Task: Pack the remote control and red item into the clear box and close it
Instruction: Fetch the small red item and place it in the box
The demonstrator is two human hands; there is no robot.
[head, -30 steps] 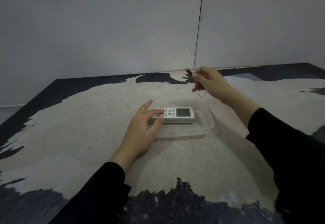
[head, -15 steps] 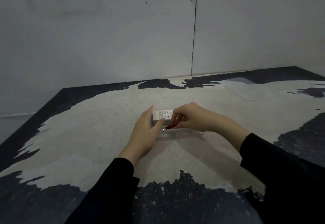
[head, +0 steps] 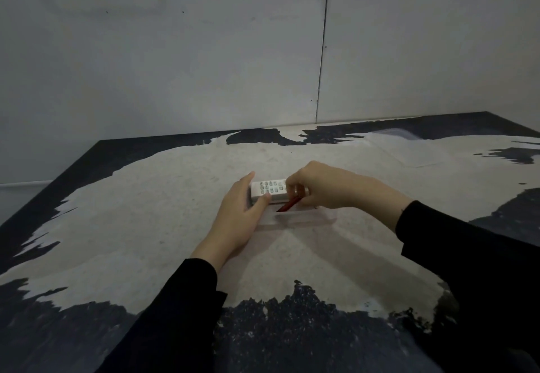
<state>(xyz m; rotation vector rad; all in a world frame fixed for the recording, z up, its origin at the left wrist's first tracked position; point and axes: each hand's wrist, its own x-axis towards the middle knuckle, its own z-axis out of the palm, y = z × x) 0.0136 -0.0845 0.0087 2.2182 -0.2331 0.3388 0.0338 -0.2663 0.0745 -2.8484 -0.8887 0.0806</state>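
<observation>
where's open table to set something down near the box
Bare patches: left of the left hand, the near strip between the clear box and the sleeves, and behind the remote control toward the wall. Crowded: the box itself, both hands there, right hand holding the red item.

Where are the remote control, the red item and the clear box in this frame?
remote control (head: 268,190): head view, on its button face.
red item (head: 289,205): head view, on the middle of its slim red body.
clear box (head: 304,218): head view, on its near rim, in front of the hands.

remote control (head: 268,190) in clear box (head: 304,218), lid (head: 409,150) behind-right
</observation>
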